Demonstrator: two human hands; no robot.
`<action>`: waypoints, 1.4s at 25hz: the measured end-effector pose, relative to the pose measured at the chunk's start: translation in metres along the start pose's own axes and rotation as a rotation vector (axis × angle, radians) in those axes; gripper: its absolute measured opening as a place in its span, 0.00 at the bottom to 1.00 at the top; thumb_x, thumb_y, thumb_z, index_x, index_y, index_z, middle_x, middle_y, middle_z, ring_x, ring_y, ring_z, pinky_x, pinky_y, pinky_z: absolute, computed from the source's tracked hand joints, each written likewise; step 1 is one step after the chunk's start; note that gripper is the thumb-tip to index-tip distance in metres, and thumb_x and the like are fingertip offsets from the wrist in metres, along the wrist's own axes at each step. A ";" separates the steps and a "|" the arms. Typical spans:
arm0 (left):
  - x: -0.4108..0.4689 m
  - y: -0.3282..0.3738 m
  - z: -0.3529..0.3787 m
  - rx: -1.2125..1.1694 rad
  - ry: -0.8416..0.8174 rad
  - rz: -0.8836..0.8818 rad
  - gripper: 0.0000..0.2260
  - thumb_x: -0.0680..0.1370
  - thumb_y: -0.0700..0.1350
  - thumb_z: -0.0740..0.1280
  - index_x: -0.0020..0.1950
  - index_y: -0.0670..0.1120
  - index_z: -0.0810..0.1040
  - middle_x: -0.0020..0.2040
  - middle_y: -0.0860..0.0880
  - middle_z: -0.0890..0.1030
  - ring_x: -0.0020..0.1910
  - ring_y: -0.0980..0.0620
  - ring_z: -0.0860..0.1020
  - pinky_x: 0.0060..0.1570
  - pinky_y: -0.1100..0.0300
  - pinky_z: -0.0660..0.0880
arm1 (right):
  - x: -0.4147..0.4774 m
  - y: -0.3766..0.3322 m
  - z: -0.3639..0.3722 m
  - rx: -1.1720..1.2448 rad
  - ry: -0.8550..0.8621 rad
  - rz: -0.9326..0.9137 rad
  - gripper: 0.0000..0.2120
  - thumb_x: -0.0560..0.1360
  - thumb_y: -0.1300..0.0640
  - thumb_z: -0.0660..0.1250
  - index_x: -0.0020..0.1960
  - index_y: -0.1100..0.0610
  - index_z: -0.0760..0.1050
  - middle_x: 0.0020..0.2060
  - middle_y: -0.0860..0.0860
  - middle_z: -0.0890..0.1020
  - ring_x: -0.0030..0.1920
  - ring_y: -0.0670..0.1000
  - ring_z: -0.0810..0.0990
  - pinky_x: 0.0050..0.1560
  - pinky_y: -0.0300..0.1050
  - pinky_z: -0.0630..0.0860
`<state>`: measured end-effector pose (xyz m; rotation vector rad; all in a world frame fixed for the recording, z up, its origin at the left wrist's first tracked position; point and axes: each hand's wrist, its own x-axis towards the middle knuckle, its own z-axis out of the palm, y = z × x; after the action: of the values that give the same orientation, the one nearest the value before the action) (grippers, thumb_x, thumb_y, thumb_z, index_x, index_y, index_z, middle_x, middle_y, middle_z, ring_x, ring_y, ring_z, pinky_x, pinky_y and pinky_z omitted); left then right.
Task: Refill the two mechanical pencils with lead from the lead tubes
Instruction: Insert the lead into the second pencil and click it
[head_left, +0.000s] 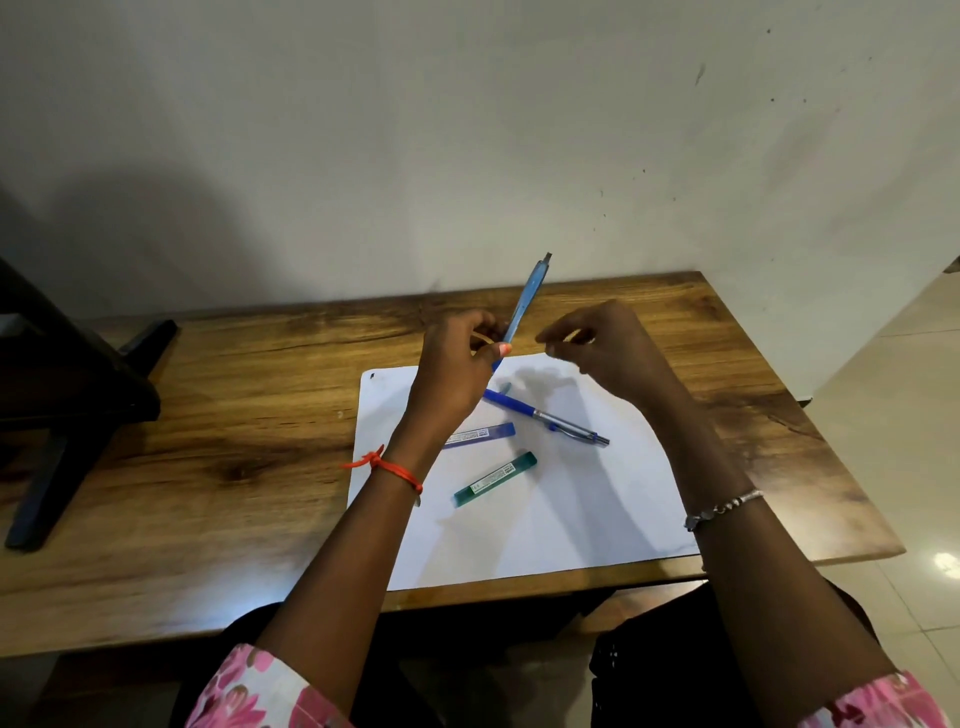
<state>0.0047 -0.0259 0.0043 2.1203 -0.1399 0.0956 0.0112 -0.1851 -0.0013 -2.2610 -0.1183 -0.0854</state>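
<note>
Hands close but apart: left hand (457, 364) pinches the light blue pencil (525, 304) low on its barrel; right hand (597, 343) is curled, can't tell on what. Pencil looks light, stiff and slick, and lead likely snaps easily. Second pencil (545, 418), blue tube (480, 434) and green tube (496, 478) lie beneath the hands.

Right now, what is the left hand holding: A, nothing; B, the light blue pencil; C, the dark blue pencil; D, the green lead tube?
B: the left hand grips the light blue pencil, raised off the table, while the dark blue pencil and green lead tube lie on the white paper.
</note>
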 end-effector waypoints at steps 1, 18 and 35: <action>0.000 0.000 0.001 0.006 -0.001 0.002 0.09 0.75 0.37 0.66 0.53 0.37 0.78 0.49 0.43 0.80 0.45 0.51 0.76 0.47 0.59 0.74 | -0.001 0.000 0.004 -0.131 -0.080 0.000 0.10 0.73 0.66 0.68 0.53 0.60 0.81 0.50 0.57 0.83 0.42 0.48 0.75 0.31 0.25 0.68; 0.001 -0.002 0.003 0.046 0.013 0.024 0.09 0.75 0.37 0.66 0.54 0.38 0.78 0.51 0.43 0.81 0.43 0.54 0.74 0.33 0.79 0.67 | -0.002 -0.005 0.006 0.152 0.104 0.096 0.06 0.70 0.68 0.70 0.46 0.66 0.81 0.37 0.60 0.82 0.29 0.50 0.77 0.32 0.38 0.76; -0.002 -0.001 0.008 0.081 -0.056 0.015 0.09 0.74 0.37 0.67 0.54 0.40 0.79 0.51 0.44 0.80 0.44 0.54 0.73 0.36 0.73 0.67 | -0.005 -0.007 -0.023 0.472 0.334 -0.199 0.09 0.75 0.66 0.63 0.51 0.59 0.79 0.45 0.55 0.81 0.34 0.54 0.76 0.39 0.45 0.76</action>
<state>0.0029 -0.0321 -0.0007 2.2043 -0.1887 0.0514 0.0045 -0.1986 0.0183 -1.7326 -0.1651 -0.4869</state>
